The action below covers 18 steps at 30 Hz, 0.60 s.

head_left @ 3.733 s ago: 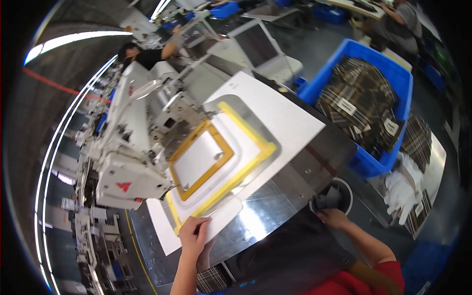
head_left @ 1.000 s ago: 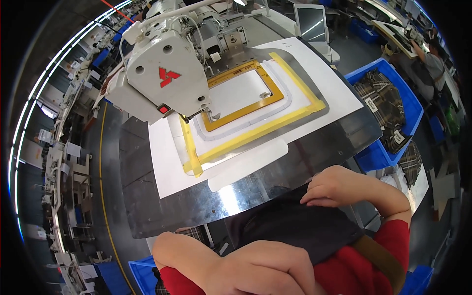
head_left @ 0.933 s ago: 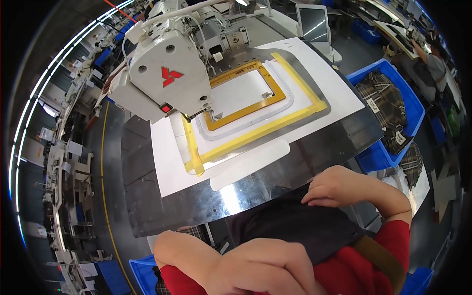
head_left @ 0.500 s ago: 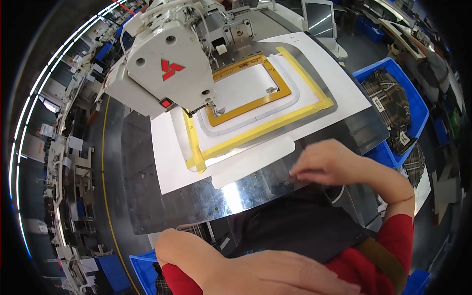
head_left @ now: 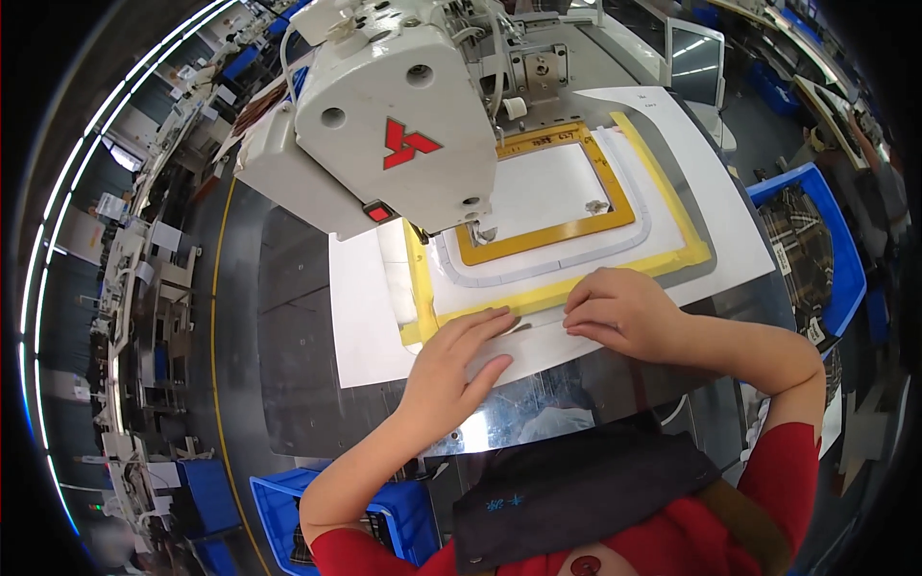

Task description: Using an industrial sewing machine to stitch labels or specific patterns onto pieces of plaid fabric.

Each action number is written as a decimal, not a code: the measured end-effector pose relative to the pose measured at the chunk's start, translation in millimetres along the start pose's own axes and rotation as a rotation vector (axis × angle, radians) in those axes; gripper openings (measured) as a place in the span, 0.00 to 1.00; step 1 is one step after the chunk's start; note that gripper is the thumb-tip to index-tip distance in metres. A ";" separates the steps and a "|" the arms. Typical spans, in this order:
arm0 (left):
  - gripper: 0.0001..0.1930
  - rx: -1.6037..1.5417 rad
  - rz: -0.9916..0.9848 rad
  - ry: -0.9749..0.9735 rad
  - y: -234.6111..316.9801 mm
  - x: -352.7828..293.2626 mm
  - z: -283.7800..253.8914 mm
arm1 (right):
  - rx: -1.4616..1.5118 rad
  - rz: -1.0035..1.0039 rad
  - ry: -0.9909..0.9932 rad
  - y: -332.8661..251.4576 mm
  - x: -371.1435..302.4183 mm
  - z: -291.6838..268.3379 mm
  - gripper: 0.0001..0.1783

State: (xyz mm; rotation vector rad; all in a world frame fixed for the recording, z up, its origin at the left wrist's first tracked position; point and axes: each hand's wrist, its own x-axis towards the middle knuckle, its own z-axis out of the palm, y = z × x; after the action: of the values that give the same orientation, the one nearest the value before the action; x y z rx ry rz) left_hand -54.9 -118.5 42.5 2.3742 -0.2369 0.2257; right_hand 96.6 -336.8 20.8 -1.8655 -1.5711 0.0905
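My left hand (head_left: pixel 453 363) lies with its fingers stretched out at the front edge of the yellow-taped frame area, thumb apart, touching the white strip (head_left: pixel 540 351) there. To the right, the fingers of my right hand (head_left: pixel 629 312) are bent together over the same front edge; what is between their tips is hidden. Just beyond both hands runs yellow tape (head_left: pixel 562 288) around a white sheet. On that sheet sits an ochre rectangular frame (head_left: pixel 547 237) with a white opening, beneath the sewing machine's white head (head_left: pixel 394 125).
A dark metal table (head_left: pixel 298 336) carries large white paper (head_left: pixel 363 341) under the taped area. Blue bins (head_left: pixel 850 278) with plaid fabric (head_left: pixel 805 240) stand at the right, and another blue bin (head_left: pixel 274 514) is at the lower left. A monitor (head_left: pixel 696 62) stands at the back right.
My left hand has moved from near my body up to the front of the taped area. My right hand has come to its front edge too. The whole view has shifted.
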 end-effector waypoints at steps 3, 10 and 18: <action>0.20 -0.036 -0.045 -0.049 -1.2 21.5 10.2 | -0.079 -0.151 0.109 -9.0 7.6 -2.4 0.07; 0.13 -0.078 -0.268 -0.203 -20.2 36.3 -0.5 | -0.147 0.208 -0.095 13.2 -7.9 -42.0 0.09; 0.11 -0.039 -0.165 -0.023 -24.4 56.1 13.0 | 0.067 0.257 -0.261 20.0 45.2 -3.3 0.18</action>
State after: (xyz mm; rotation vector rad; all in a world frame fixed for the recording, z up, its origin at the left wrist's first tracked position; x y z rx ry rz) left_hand 6.3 -115.9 30.0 2.3445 -0.0550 0.1145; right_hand 127.1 -298.7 29.1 -2.0578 -1.4647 0.5134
